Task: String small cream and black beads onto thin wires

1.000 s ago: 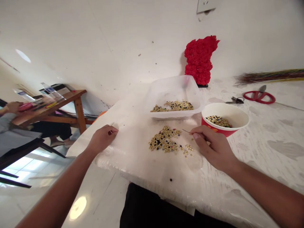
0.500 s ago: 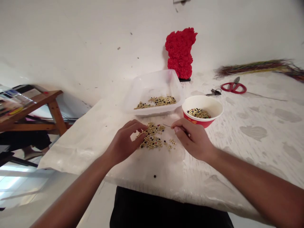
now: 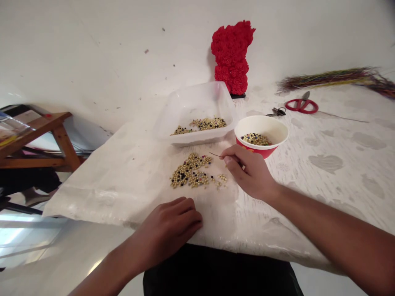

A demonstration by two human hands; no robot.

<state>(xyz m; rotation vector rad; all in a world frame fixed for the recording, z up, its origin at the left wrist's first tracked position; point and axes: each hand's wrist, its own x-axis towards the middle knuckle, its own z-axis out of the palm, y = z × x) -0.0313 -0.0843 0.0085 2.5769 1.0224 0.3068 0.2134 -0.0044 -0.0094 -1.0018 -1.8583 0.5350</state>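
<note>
Gold beads mixed with dark ones form a loose pile [image 3: 194,170] on the white table cover. My left hand [image 3: 175,224] is closed near the table's front edge, below the pile; its fingertips are curled under, and anything in them is hidden. To the right of the pile, my right hand [image 3: 247,168] pinches a thin dark wire [image 3: 216,155] whose tip points left over the beads. Just behind that hand stands a red and white paper bowl [image 3: 262,133] with beads in it. A translucent plastic tray [image 3: 197,100] behind the pile also holds beads.
A red rose-covered figure [image 3: 231,59] stands by the wall. Red-handled scissors [image 3: 301,105], keys [image 3: 277,111] and a bundle of coloured wires [image 3: 330,78] lie at the back right. At the far left is a wooden stand [image 3: 63,137], with part of a person below it.
My left hand has moved from the pile toward the table's front edge, where a single dark bead lay, and its fingers have closed. The right hand still holds the wire. The view has shifted slightly.
</note>
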